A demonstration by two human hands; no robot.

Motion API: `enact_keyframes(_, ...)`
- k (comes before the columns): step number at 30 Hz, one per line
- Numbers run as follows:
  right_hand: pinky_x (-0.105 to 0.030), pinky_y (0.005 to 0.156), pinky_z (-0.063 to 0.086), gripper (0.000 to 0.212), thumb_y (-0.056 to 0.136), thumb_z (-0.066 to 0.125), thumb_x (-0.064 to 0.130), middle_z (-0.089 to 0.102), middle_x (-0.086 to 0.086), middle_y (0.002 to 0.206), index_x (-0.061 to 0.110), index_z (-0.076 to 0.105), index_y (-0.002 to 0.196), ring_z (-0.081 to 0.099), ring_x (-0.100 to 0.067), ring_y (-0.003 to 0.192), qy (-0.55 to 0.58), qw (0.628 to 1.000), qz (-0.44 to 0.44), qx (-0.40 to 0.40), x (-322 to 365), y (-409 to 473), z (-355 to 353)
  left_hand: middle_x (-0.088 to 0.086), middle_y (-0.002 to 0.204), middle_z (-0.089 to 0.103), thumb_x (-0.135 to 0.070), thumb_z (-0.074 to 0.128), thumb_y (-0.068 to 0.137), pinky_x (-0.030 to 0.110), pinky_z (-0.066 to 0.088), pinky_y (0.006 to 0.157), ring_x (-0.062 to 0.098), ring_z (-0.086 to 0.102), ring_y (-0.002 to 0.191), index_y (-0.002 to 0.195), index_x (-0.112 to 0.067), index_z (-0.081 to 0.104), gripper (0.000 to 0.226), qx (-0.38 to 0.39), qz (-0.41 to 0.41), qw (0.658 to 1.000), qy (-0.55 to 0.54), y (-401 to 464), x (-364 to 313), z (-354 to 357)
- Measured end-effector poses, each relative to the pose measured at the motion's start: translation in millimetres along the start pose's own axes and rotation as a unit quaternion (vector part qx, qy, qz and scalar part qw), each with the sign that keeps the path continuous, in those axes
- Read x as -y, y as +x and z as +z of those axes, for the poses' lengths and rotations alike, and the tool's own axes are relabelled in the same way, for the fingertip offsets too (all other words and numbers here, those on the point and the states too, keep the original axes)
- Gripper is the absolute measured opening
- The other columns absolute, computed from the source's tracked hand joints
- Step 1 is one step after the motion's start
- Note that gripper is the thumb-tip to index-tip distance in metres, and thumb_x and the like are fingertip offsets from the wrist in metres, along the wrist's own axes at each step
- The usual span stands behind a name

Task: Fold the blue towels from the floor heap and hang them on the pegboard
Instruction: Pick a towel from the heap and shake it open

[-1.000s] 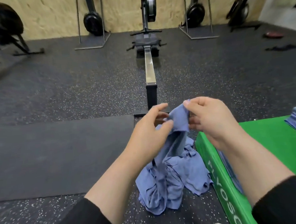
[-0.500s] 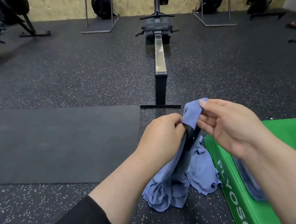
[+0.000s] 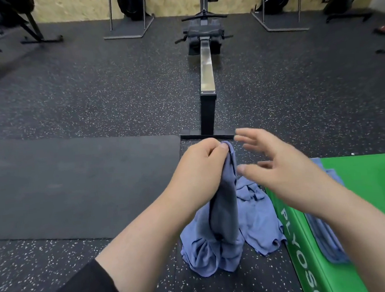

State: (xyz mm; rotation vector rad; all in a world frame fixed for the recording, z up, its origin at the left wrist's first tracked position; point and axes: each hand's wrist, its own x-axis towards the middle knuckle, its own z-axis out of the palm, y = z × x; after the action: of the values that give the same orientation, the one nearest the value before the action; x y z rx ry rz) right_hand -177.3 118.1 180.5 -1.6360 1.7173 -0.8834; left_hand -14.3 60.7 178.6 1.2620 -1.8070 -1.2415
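Left hand point(image 3: 201, 165) raised above the heap point(image 3: 255, 223), fingers and thumb curled round the top corner of one towel point(image 3: 226, 202), pinching it so the cloth hangs straight down, its lower end reaching into the heap. Right hand point(image 3: 278, 167) just right of the towel, free of it, fingers spread and loosely straight, holding nothing, slightly blurred. Both forearms bare, a black sleeve point(image 3: 83, 290) at the left elbow.

Heap lying crumpled on the speckled floor point(image 3: 93, 91), its right edge touching the side of the green box point(image 3: 369, 180). More blue cloth point(image 3: 328, 239) draped flat on the box top near its left edge, partly behind the right forearm. Left of the heap, a plain dark mat point(image 3: 77, 186), its near and right edges straight. Beyond the heap, the foot of a rower point(image 3: 206, 77), its rail running away towards the far wall; wide bare floor on either side of the rail.

White letters on the box side, reading downward: "PLYOS", the rest cut off by the frame edge
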Motion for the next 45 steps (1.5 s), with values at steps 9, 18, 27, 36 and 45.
enact_keyframes(9,-0.044,0.077,0.051,0.017,0.097,0.061,0.021,0.072,-0.006,0.08,0.024,0.073,0.085,0.059,-0.017,0.071,0.061,0.994,-0.011,-0.09,7.1,-1.6,3.5,-0.008,0.065,0.056,-0.038,0.057,0.101,0.031,0.039,0.065,0.009,0.047,0.061,0.077,-0.015,0.063,0.034,0.039,0.02,0.998,-0.035,-6.3,3.2,1.2)
enact_keyframes(18,-0.04,0.073,0.04,0.025,0.078,0.045,0.027,0.06,0.002,0.073,0.029,0.069,0.085,0.05,-0.018,0.074,0.186,0.959,0.084,-0.196,1.4,5.2,-2.0,-0.006,0.066,0.056,-0.028,0.063,0.094,0.029,0.038,0.062,0.013,0.044,0.06,0.078,-0.015,0.065,0.02,0.149,-0.034,0.986,0.073,-6.4,7.4,-5.6)
enact_keyframes(27,-0.036,0.064,0.037,0.034,0.098,0.061,0.033,0.052,-0.004,0.07,0.003,0.061,0.083,0.042,-0.012,0.068,0.048,0.983,0.036,-0.173,-1.5,2.5,-14.0,-0.013,0.064,0.055,-0.034,0.055,0.102,0.025,0.036,0.059,0.005,0.043,0.06,0.078,-0.018,0.064,0.03,0.056,0.025,0.997,0.057,-3.3,8.0,-2.7)
enact_keyframes(36,-0.02,0.064,0.043,0.02,0.089,0.071,0.038,0.071,0.001,0.075,0.019,0.076,0.086,0.053,0.001,0.066,0.062,0.998,-0.006,-0.015,10.9,-7.4,-11.4,-0.004,0.07,0.068,-0.033,0.064,0.098,0.017,0.041,0.059,0.004,0.052,0.062,0.081,-0.017,0.074,0.026,0.03,0.036,0.998,-0.048,-5.3,3.6,-0.1)
enact_keyframes(45,-0.029,0.065,0.042,0.021,0.093,0.067,0.026,0.062,-0.012,0.074,0.007,0.067,0.082,0.045,-0.007,0.064,0.012,0.977,0.026,-0.214,-0.6,2.3,-14.3,-0.005,0.062,0.042,-0.034,0.062,0.097,0.028,0.025,0.055,0.011,0.034,0.058,0.069,-0.01,0.051,0.039,0.077,-0.024,0.996,0.043,-6.8,3.8,-0.9)
